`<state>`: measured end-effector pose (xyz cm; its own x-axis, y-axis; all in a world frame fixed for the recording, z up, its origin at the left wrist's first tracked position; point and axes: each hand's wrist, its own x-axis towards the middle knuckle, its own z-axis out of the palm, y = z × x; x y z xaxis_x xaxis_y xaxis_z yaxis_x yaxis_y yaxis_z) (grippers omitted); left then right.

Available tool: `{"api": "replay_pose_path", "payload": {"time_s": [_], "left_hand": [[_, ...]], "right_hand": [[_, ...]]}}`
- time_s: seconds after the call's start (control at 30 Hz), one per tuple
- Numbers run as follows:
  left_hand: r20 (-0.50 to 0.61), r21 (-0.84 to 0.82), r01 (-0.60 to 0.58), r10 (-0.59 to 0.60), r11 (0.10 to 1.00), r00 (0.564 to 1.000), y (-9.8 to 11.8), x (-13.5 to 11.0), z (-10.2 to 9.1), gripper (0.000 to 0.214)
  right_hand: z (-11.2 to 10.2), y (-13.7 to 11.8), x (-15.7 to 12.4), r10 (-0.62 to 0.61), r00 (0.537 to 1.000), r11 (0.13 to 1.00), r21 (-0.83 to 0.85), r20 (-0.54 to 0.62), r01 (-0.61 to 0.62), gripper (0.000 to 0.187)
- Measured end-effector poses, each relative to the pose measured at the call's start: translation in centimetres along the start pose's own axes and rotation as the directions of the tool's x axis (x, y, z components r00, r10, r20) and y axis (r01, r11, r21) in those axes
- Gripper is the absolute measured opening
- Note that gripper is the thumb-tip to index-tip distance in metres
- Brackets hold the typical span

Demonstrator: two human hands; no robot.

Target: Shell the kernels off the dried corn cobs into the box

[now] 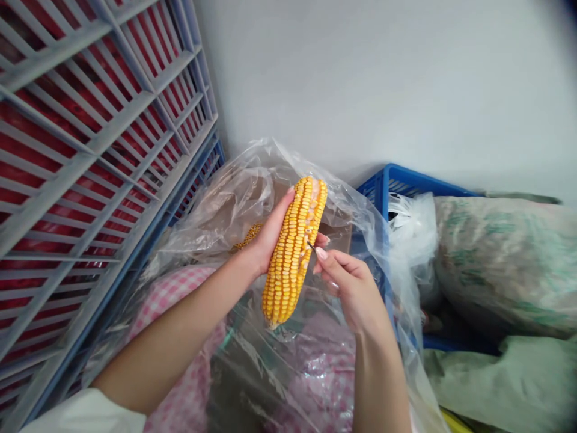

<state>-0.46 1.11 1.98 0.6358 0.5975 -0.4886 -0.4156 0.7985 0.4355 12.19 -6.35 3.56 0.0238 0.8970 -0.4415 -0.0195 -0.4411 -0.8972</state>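
Note:
A large ear of yellow corn [288, 258] is held up in the middle of the head view, tilted with its top leaning right. Along its right side runs a strip where kernels are gone and pale cob shows. My left hand [269, 234] is closed around the ear from the left; its fingers are hidden behind it. My right hand [347, 276] pinches a thin dark pointed tool [311, 246], whose tip touches the bare strip. Most of that tool is covered by my fingers, so its exact kind does not show. Below the ear spreads a clear plastic bag [252, 180].
Grey slatted crates [101, 147] with red contents are stacked at left. More corn [250, 234] shows behind my left wrist. A blue crate [384, 198] and a stuffed woven sack [505, 258] stand at right, before a white wall [383, 78]. Pink checked cloth [180, 288] lies below.

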Motion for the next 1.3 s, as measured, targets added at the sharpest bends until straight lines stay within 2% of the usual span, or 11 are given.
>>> {"api": "replay_pose_path", "payload": {"time_s": [0.13, 0.2, 0.27, 0.37, 0.47, 0.57, 0.67, 0.97, 1.3], "left_hand": [[-0.021, 0.018, 0.009, -0.008, 1.000, 1.000, -0.3, 0.3, -0.2, 0.061], [-0.038, 0.003, -0.038, 0.038, 0.999, 0.999, -0.1, 0.3, -0.2, 0.061], [-0.077, -0.025, -0.135, 0.132, 0.991, 0.988, 0.5, 0.2, -0.1, 0.062], [-0.152, -0.017, -0.297, 0.291, 0.955, 0.944, 1.4, 0.1, -0.1, 0.062], [-0.173, 0.004, -0.345, 0.341, 0.938, 0.924, 1.5, 0.3, -0.3, 0.059], [-0.188, -0.001, -0.313, 0.307, 0.950, 0.933, 1.2, 0.4, -0.4, 0.058], [-0.214, 0.002, -0.308, 0.301, 0.951, 0.929, 1.2, 0.2, -0.3, 0.058], [-0.228, -0.007, -0.334, 0.324, 0.942, 0.918, 1.9, 0.0, 0.0, 0.058], [-0.255, 0.081, -0.344, 0.353, 0.936, 0.900, 1.9, -0.2, 0.4, 0.059]], "right_hand": [[-0.8, 0.2, -0.2, 0.063, 0.998, 0.998, -0.005, -0.003, -0.063, 0.038], [-1.5, 0.5, -0.3, 0.096, 0.994, 0.995, -0.026, -0.054, -0.098, 0.038], [-2.3, 0.8, -0.5, 0.108, 0.990, 0.994, -0.011, -0.095, -0.109, 0.038], [-3.0, 0.7, -0.9, -0.009, 0.990, 0.996, 0.082, -0.140, 0.021, 0.036], [-2.6, 0.2, -1.4, -0.192, 0.959, 0.981, -0.030, -0.210, 0.189, 0.030], [-1.6, -0.3, -1.8, -0.234, 0.967, 0.947, -0.249, -0.098, 0.204, 0.024], [-0.9, -0.4, -1.9, -0.215, 0.976, 0.914, -0.356, -0.014, 0.196, 0.024], [-1.3, -0.7, -1.9, -0.130, 0.992, 0.893, -0.434, 0.002, 0.118, 0.032], [-1.5, -0.7, -2.2, -0.035, 0.996, 0.867, -0.494, 0.080, 0.070, 0.042]]}}
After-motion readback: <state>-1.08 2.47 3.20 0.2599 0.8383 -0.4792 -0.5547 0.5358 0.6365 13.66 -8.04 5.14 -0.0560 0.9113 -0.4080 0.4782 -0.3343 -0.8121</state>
